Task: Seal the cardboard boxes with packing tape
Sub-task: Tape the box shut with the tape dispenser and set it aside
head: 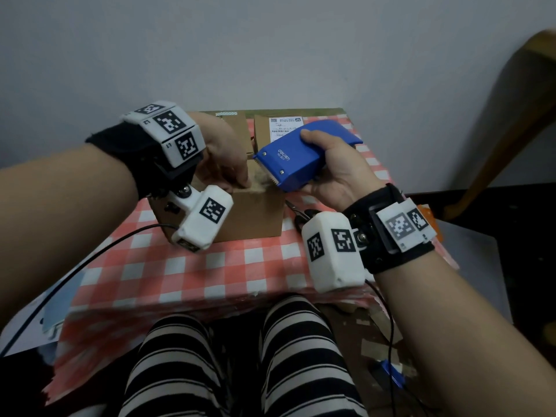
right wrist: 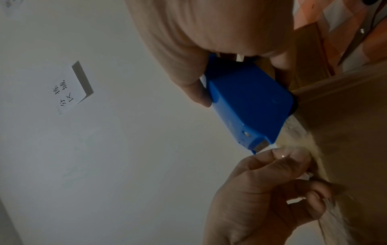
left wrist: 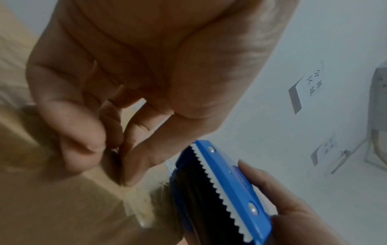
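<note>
A small cardboard box [head: 249,215] stands mid-table on the red-and-white checked cloth [head: 180,266]. My left hand [head: 240,182] pinches the free end of tan packing tape [head: 264,179] at the box's top near edge; thumb and fingertips [left wrist: 113,149] meet there on the box [left wrist: 52,207]. My right hand [head: 325,167] grips a blue tape dispenser [head: 298,155] just right of that spot, its toothed blade [left wrist: 217,187] facing the left hand. A short stretch of tape [right wrist: 297,144] runs from the dispenser [right wrist: 249,102] to the left hand [right wrist: 272,190]. The roll itself is hidden.
Two more cardboard boxes [head: 237,130] [head: 264,130] stand at the table's back edge, the right one with a white label. Scissors [head: 298,213] lie right of the near box. A wooden chair [head: 517,121] is at the right. Cables hang off both wrists; tape scraps litter the floor.
</note>
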